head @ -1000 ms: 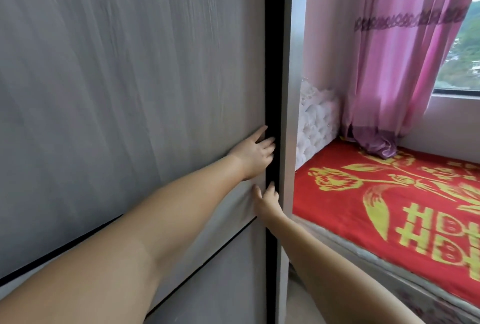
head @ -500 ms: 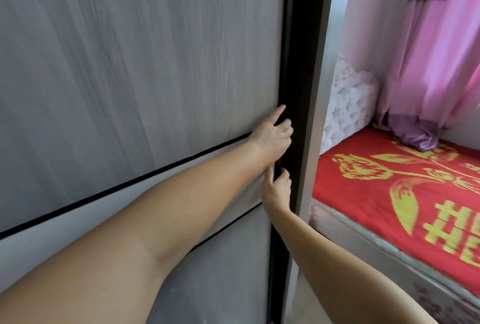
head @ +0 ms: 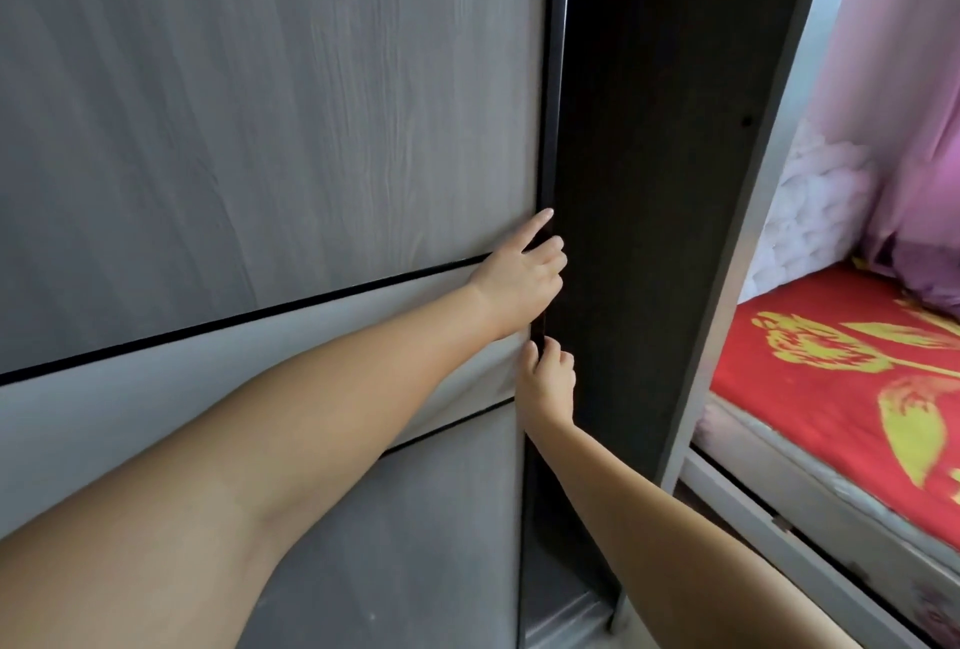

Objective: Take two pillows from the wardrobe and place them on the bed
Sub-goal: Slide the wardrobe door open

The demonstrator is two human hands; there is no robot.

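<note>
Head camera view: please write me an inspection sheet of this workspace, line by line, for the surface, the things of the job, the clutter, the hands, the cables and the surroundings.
Surface: bed with a red cover with yellow pattern, at the right; no pillow seen on the part in view.
Job's things: wardrobe door, grey wood grain, slid partly open; the wardrobe interior is dark and no pillows are visible inside.
Clutter: nothing seen.
Hands: left hand and right hand both grip the door's right edge, the left above the right.
Cables: nothing seen.
Surroundings: pink curtain beyond the bed, white tufted headboard beside it.
</note>
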